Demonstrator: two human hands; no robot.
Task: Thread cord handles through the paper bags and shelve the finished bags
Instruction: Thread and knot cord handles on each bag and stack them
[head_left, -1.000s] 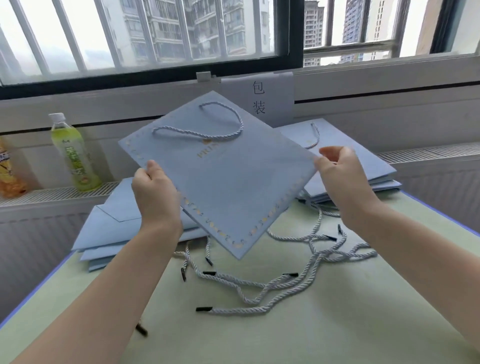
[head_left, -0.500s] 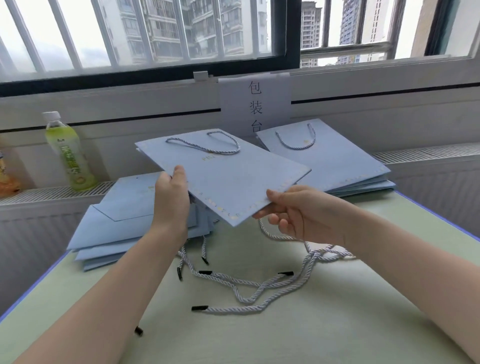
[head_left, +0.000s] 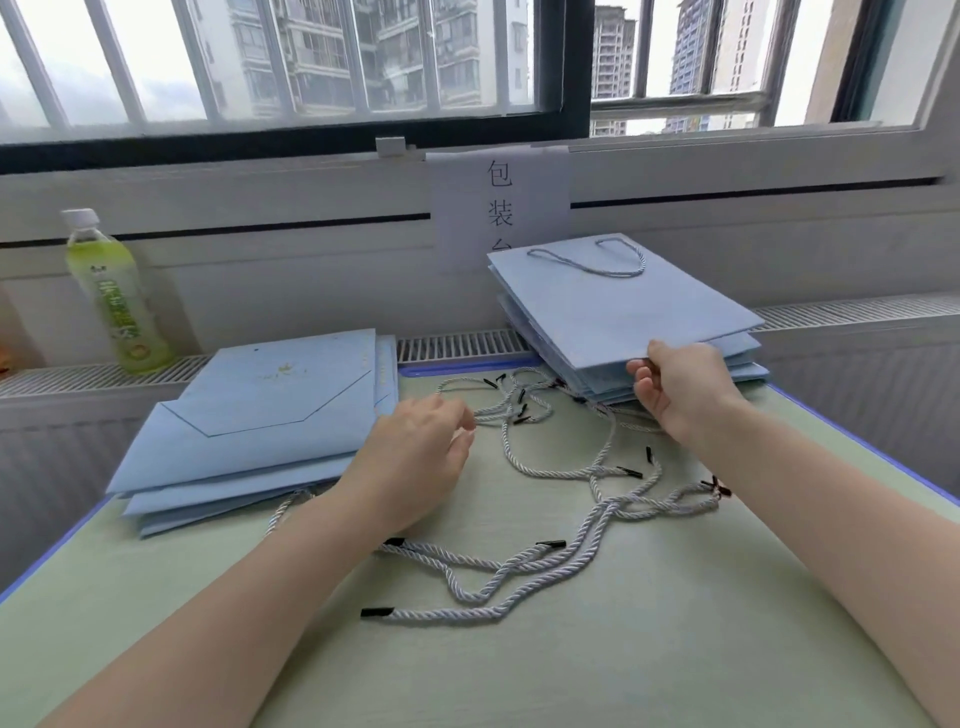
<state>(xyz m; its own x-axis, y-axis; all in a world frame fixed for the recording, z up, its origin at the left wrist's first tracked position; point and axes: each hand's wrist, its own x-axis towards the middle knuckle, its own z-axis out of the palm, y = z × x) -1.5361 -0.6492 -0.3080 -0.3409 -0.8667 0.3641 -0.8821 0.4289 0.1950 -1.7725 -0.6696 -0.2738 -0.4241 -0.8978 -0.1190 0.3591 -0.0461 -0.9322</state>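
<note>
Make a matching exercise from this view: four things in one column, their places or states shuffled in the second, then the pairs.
1. green bottle
2. left hand
3. right hand
4. loose cords

A. lying tangled on the green table
B. gripping the near edge of the top corded bag
C. upright on the ledge at left
D. open beside the stack of uncorded bags

Pairs: 1-C, 2-D, 3-B, 4-A

Pale blue flat paper bags (head_left: 623, 306), white-grey twisted cords (head_left: 545, 473) with black tips, a pale green table (head_left: 623, 649) edged blue, a yellow-green plastic bottle (head_left: 117, 296) capped white
</note>
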